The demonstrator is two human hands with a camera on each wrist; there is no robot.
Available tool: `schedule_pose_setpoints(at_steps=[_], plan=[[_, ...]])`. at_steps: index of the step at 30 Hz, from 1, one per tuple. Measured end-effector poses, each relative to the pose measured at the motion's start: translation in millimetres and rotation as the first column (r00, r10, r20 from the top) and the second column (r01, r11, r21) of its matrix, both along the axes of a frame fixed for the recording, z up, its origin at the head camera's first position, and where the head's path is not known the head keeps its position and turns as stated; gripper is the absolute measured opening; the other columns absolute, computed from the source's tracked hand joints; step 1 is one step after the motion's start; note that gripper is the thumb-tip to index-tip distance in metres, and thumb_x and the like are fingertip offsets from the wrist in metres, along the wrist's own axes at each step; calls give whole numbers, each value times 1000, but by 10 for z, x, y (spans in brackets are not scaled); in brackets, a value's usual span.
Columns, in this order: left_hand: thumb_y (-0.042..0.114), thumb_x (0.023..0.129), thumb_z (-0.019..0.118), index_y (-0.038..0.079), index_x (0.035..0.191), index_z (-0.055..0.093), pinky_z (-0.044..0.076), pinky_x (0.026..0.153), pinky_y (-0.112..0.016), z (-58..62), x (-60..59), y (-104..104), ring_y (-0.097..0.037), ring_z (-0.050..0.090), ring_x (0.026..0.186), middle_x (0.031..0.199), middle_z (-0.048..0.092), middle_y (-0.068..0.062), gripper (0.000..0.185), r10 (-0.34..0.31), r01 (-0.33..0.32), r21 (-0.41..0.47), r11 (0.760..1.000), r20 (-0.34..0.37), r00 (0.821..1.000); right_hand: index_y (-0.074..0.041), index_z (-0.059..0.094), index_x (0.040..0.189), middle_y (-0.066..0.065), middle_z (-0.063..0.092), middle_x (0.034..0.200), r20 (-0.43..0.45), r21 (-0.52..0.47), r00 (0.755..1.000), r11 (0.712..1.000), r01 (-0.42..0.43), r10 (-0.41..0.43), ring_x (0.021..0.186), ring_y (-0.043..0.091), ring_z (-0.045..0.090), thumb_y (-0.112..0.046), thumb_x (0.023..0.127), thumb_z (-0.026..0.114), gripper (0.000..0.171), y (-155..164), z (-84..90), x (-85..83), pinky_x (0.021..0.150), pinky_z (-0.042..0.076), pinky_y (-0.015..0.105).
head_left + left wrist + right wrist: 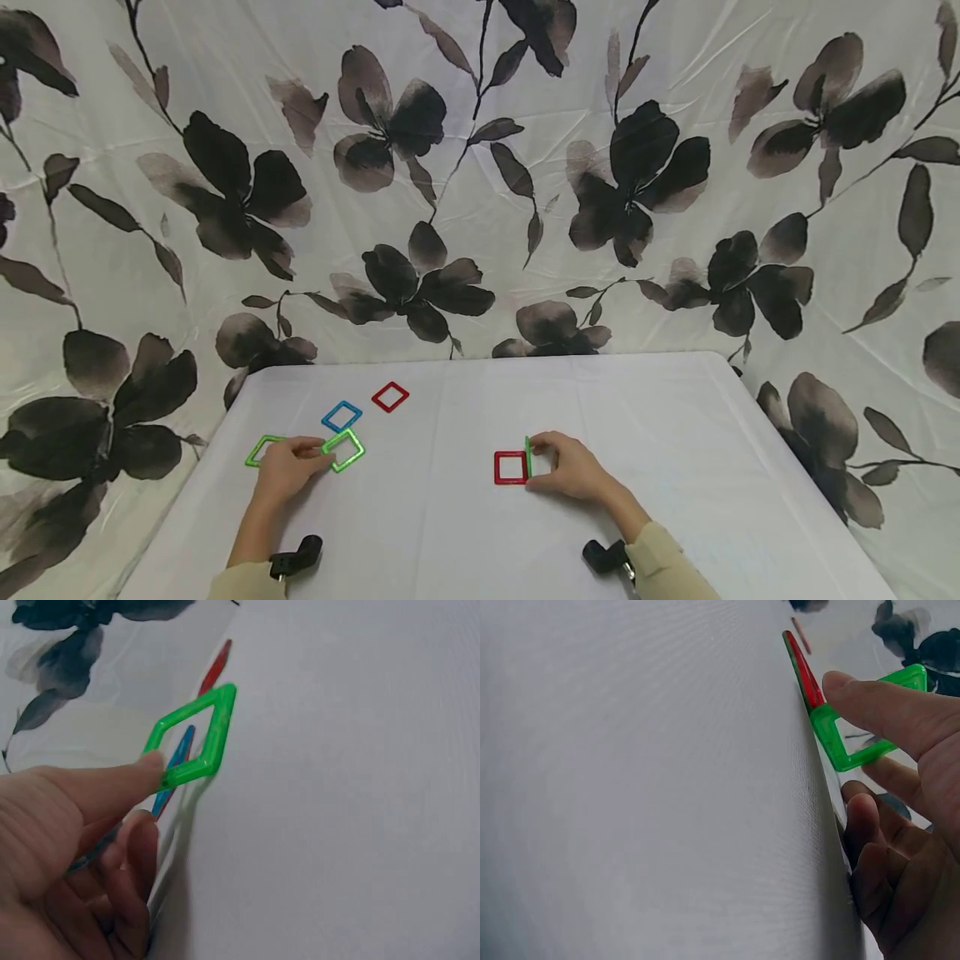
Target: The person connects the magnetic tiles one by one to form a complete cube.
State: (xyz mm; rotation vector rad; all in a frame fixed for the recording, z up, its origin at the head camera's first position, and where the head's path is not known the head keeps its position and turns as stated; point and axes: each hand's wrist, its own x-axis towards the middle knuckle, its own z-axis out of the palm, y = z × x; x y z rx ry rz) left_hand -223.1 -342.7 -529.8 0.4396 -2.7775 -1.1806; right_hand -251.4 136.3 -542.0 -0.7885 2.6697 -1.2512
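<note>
— Doing what with the left hand (pixel 281 473)?
— Pinching a pale green frame (pixel 357 442) at one corner, thumb and fingers nearly together.
— And with the right hand (pixel 573 471)?
— Gripping an upright green frame (pixel 528 457), thumb and fingers parted by its width, touching the right side of a flat red frame (pixel 498 467) on the white table (pixel 442 517).
— Alike in every view?
— Hardly. From the head, just a thin edge of the upright one; from the right wrist, its face and open middle, crossed by the thumb. From the left wrist, a blue frame (pixel 182 748) glimpsed through the pinched opening.
— And around?
— Partly hidden behind the left hand, a flat green frame (pixel 253 451); past the blue, a second red frame (pixel 401 388). Near each cuff, a black device (pixel 296 558). Beyond the table, flowered cloth (pixel 465 208).
</note>
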Motion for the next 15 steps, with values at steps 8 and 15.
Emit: schedule_pose_setpoints(at_steps=[8,15], plan=[[24,89,73,-3,116,67,50,61,-21,99,3,192,-20,63,83,105,67,-15,38,89,-84,244,966,-11,996,-9,62,121,-1,63,105,0,15,1000,1000,-3,3,66,7,50,-34,72,86,60,4,-10,9,60,44,26],[27,87,75,0,114,70,50,64,-28,132,-51,571,-19,62,82,102,68,-10,38,13,0,313,950,-41,999,-9,62,121,-1,64,106,8,31,1000,1000,7,-7,67,9,50,-34,72,86,60,-9,24,10,61,43,27]])
